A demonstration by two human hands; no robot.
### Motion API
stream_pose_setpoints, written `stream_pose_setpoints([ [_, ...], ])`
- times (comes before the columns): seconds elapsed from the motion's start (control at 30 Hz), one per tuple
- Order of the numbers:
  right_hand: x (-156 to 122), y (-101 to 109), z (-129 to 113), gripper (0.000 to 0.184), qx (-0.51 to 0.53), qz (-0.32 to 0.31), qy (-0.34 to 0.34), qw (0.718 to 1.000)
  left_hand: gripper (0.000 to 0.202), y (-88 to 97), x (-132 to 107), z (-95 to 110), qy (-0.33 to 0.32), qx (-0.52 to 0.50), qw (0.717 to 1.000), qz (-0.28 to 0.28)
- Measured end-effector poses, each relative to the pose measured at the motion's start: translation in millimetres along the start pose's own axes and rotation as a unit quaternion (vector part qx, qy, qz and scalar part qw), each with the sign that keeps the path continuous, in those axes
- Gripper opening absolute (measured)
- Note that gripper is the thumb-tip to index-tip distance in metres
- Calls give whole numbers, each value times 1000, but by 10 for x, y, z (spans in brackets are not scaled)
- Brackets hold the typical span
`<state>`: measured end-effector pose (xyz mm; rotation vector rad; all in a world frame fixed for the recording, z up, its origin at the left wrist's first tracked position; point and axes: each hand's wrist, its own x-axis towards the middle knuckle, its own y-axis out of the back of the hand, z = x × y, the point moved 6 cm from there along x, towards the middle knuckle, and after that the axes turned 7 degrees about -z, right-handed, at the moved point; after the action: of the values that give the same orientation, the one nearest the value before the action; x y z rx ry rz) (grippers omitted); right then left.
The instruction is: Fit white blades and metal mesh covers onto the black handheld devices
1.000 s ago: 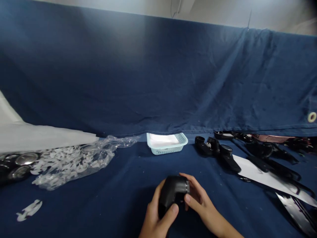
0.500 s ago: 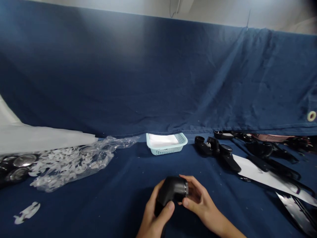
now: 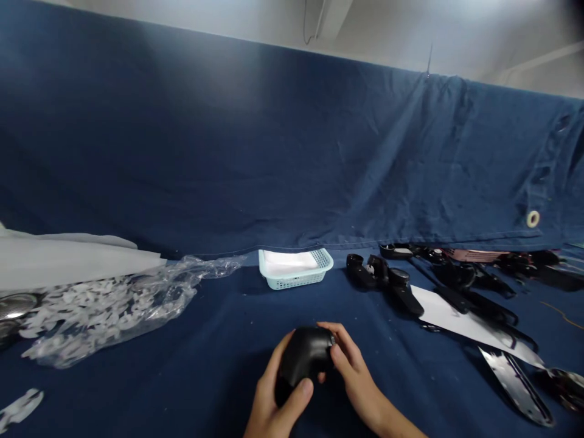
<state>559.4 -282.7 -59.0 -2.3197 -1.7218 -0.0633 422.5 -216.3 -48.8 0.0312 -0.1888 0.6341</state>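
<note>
A rounded black plastic housing with a ribbed ring at its right end sits low in the middle of the view, above the blue cloth. My left hand is wrapped round its left side, thumb across the front. My right hand has its fingers closed on the housing's right end, at the ring. What lies under the fingers at that end is hidden.
A pale basket with white contents stands behind the hands. Clear plastic wrap with white bits and white sheets lie at the left. Several black parts, white paper and a shiny strip lie at the right. A blue cloth wall stands behind.
Both hands with the black housing have drawn slightly nearer and lower. My right fingers now cover more of the ring end. The view has shifted to the right.
</note>
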Motion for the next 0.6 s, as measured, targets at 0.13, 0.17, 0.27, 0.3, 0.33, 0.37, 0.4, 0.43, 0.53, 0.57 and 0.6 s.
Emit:
stream_pose_setpoints([
  [0.13, 15, -103, -69, 50, 7, 10, -21, 1000, 58, 16, -16, -79, -30, 16, 999, 11],
  [0.17, 11, -119, -72, 51, 17, 13, -32, 999, 59, 17, -18, -91, -33, 22, 999, 16],
  [0.27, 5, -129, -48, 52, 51, 23, -56, 997, 68, -30, -1, -97, -25, 54, 998, -13],
  [0.3, 9, -114, -25, 53, 64, 35, -64, 995, 72, -48, 14, -85, -17, 75, 997, -29],
  [0.33, 18, -95, 12, 56, 75, 48, -76, 993, 75, -61, 36, -68, -7, 100, 994, -44],
  [0.37, 31, -73, 60, 58, 84, 62, -93, 990, 75, -61, 63, -44, 5, 125, 991, -54],
  [0.4, 48, -52, 117, 61, 90, 75, -113, 987, 74, -50, 98, -17, 17, 146, 987, -56],
  [0.43, 68, -32, 174, 63, 92, 84, -132, 983, 71, -32, 139, 8, 29, 162, 985, -54],
  [0.53, 140, 30, 300, 69, 74, 97, -154, 981, 69, -23, 274, 29, 52, 169, 982, -62],
  [0.57, 159, 63, 322, 69, 64, 103, -150, 981, 70, -43, 313, 10, 59, 161, 983, -67],
  [0.6, 173, 101, 336, 69, 51, 111, -142, 982, 71, -73, 344, -20, 66, 146, 985, -70],
])
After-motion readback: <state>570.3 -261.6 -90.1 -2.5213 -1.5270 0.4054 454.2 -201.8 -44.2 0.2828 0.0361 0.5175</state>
